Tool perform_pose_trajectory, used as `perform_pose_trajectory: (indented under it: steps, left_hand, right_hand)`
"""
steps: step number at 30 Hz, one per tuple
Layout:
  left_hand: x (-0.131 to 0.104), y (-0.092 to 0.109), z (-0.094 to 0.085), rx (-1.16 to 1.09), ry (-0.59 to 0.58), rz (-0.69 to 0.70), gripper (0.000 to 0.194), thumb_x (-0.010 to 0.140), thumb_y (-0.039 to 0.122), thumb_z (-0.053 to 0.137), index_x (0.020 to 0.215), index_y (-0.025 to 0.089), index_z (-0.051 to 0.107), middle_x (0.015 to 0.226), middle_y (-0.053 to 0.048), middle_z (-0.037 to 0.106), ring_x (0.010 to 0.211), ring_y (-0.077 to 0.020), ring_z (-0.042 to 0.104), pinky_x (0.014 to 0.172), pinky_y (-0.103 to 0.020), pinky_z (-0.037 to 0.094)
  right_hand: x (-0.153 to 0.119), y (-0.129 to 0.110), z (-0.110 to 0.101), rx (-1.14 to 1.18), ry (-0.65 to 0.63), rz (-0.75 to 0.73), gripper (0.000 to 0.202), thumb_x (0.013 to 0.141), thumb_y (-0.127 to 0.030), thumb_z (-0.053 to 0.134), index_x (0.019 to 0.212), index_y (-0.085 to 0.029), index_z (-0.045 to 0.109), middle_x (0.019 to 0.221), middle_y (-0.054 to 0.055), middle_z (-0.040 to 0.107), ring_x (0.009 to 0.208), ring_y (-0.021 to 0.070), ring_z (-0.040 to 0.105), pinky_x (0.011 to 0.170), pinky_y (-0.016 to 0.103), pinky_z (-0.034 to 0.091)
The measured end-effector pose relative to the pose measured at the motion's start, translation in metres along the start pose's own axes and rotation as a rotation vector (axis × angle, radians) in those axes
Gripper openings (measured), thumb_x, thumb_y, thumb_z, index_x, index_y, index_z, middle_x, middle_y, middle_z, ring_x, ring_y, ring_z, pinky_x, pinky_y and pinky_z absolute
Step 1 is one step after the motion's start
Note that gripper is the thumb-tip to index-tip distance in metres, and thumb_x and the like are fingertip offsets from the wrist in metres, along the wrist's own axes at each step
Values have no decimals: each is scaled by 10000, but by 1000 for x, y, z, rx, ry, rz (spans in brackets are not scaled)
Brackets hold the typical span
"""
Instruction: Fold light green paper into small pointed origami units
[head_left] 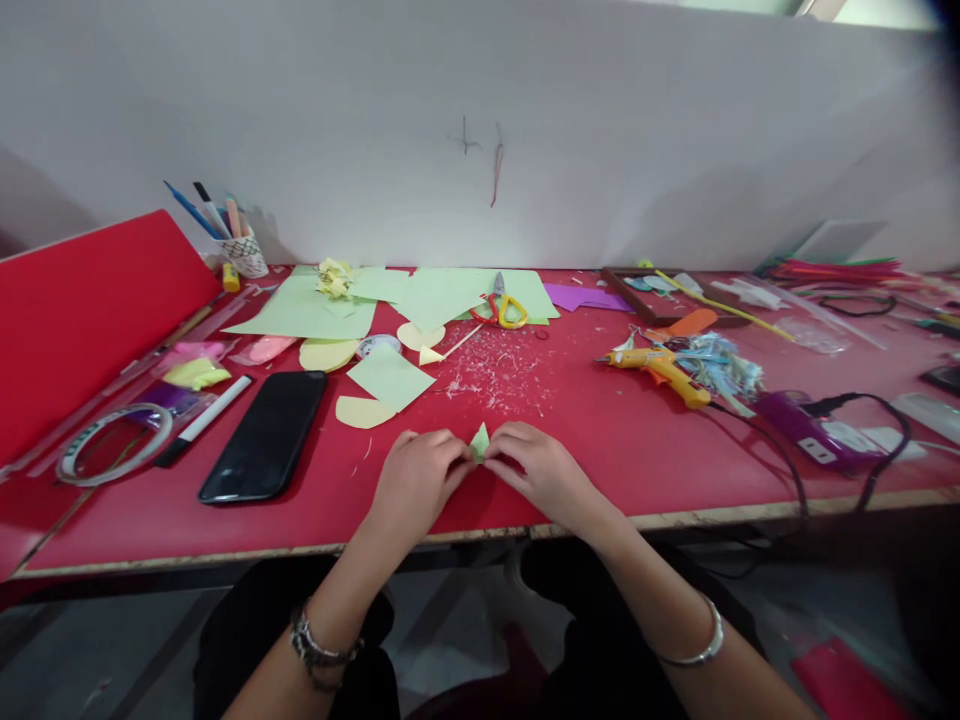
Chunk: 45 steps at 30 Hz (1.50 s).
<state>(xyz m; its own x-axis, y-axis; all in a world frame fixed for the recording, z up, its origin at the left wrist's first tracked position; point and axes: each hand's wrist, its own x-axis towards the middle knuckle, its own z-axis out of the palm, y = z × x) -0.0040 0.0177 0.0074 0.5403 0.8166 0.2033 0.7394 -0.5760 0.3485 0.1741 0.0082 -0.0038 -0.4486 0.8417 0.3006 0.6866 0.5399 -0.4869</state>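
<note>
Between my two hands, just above the red tabletop near its front edge, is a small pale green folded piece of paper [479, 443] with a pointed top. My left hand [421, 478] pinches its left side, and my right hand [541, 470] pinches the right side with thumb and fingers. Beyond my left hand lie a pale green paper square [391, 378] and a cream paper piece [363, 411]. A small cream paper cone on a thin stick [430, 355] rests farther back. Scissors [502, 303] with red and yellow handles lie on green paper sheets.
A black phone [264, 437], a marker [202, 422] and a tape roll [112, 444] lie at left. To the right are a yellow glue gun [660, 370] with its cord, shredded paper strips [720, 365] and a purple box [814, 432]. Paper scraps litter the middle; a white wall stands behind.
</note>
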Motion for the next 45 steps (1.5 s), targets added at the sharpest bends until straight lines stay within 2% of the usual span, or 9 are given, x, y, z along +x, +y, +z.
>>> perform_pose_trajectory:
  steps: [4, 12, 23, 28, 33, 36, 39, 42, 45]
  left_hand:
    - [1, -1, 0, -45, -10, -43, 163, 842, 270, 490, 826, 177, 623, 810, -35, 647, 690, -156, 571, 638, -274, 352]
    - [-2, -5, 4, 230, 65, 191, 183, 879, 230, 421, 866, 172, 594, 759, -27, 605, 703, -161, 545, 638, -281, 346]
    - [-1, -8, 5, 167, 23, 204, 95, 837, 205, 492, 828, 177, 583, 792, -15, 589, 732, -154, 533, 677, -288, 371]
    - [1, -9, 3, 162, -10, 197, 102, 840, 222, 493, 836, 176, 583, 784, -19, 587, 726, -163, 539, 648, -280, 384]
    - [-4, -19, -2, 153, 98, 90, 132, 853, 218, 460, 833, 166, 579, 787, -28, 590, 674, -156, 553, 577, -257, 390]
    - [-8, -26, -7, 11, 226, -31, 147, 863, 222, 430, 837, 161, 562, 831, -38, 558, 680, -139, 554, 556, -229, 406]
    - [-9, -30, -12, -167, 347, -88, 154, 863, 232, 417, 829, 160, 549, 855, -42, 508, 709, -131, 551, 607, -229, 446]
    - [-9, -32, -17, -304, 449, -111, 144, 844, 243, 439, 789, 164, 546, 877, -45, 491, 773, -141, 548, 673, -243, 469]
    - [-9, -34, -20, -509, 543, -200, 118, 815, 273, 471, 787, 172, 524, 865, -37, 516, 753, -141, 557, 661, -250, 478]
  right_hand:
    - [4, -1, 1, 42, -9, 77, 116, 835, -188, 494, 775, -154, 588, 817, 52, 547, 773, 145, 525, 718, 271, 443]
    - [9, -3, 2, 36, -43, 119, 126, 831, -129, 467, 777, -143, 580, 826, 56, 505, 810, 159, 481, 767, 312, 421]
    - [4, 0, -5, 134, -37, 56, 25, 781, -143, 547, 775, -162, 561, 855, 40, 511, 848, 152, 487, 792, 291, 411]
    - [8, -2, -16, 169, -154, 45, 30, 787, -193, 555, 800, -173, 574, 855, 29, 528, 807, 132, 512, 750, 264, 420]
    - [43, -2, -30, 10, -225, 22, 108, 778, -177, 537, 873, -153, 583, 806, 41, 584, 742, 148, 530, 686, 278, 409]
    - [84, 4, -26, 53, -153, 21, 337, 806, -192, 489, 1140, -143, 495, 968, 81, 596, 800, 154, 549, 713, 279, 426]
    - [124, 13, -9, 24, -47, 37, 445, 802, -178, 478, 1241, -140, 417, 1186, 110, 519, 960, 176, 527, 829, 302, 408]
    - [150, 18, 13, -78, -74, 24, 474, 786, -165, 508, 1252, -176, 425, 1147, 94, 543, 1043, 195, 494, 875, 313, 384]
    - [157, 18, 25, -91, -85, 12, 301, 766, -124, 529, 1053, -192, 587, 1002, 74, 603, 966, 186, 540, 845, 288, 395]
